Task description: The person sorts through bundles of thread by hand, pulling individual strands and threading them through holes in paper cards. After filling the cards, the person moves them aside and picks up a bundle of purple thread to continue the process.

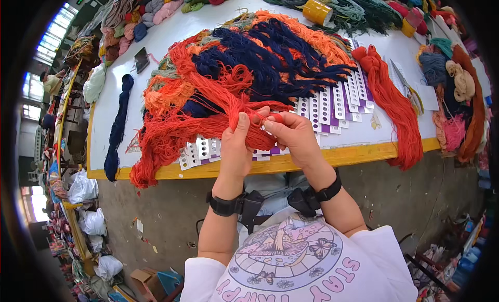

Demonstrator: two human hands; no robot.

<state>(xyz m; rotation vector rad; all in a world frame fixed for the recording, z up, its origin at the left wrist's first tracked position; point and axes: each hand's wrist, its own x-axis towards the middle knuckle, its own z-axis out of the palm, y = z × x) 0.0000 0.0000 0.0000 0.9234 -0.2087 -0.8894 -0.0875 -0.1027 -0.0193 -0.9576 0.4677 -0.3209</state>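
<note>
Head view: the red yarn (210,83) covers the near side of a mixed pile (166,96), one bunch of it raised above the front edge of the table (364,155). The left hand (236,143) closes round that bunch, thumb pressed on top, likely to keep the strands gathered. The right hand (299,138) pinches a bit of the same yarn, thumb to forefinger, with no gap visible (whether strand or loop, I cannot tell). Both hands sit close together, seemingly to control the short length between. Navy yarn (234,55) drapes over the pile; punched cards (326,107) lie beneath, their holes probably for parting strands. Rightward, a red hank (392,107) overhangs the edge beside scissors (414,97), apparently kept within reach.
</note>
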